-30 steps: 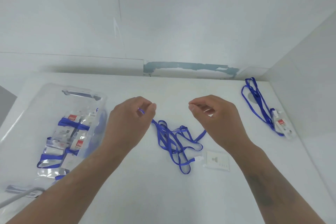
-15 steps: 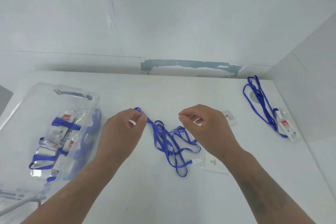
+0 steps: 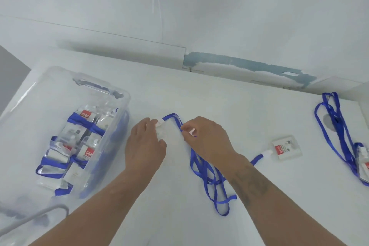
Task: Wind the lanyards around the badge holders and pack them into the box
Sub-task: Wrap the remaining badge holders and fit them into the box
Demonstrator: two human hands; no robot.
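A blue lanyard (image 3: 207,173) lies in a loose tangle on the white table, under and below my right wrist. Its upper loop rises between my hands. My left hand (image 3: 145,142) pinches a small white piece at that loop's end with its fingertips. My right hand (image 3: 207,140) pinches the strap just right of it. A badge holder (image 3: 287,149) with red print lies flat to the right, a blue strap end clipped to it. The clear plastic box (image 3: 121,98) at the left holds several badge holders wound in blue straps.
A second blue lanyard (image 3: 335,126) with its badge holder (image 3: 365,166) lies at the far right by the side wall. A grey curved bar (image 3: 40,214) shows at the lower left in front of the box. The back wall runs close behind the table.
My hands have come closer together, and the strap loop now stands between them. The tangle now lies under my right wrist. The view has shifted, so the box sits closer to centre.
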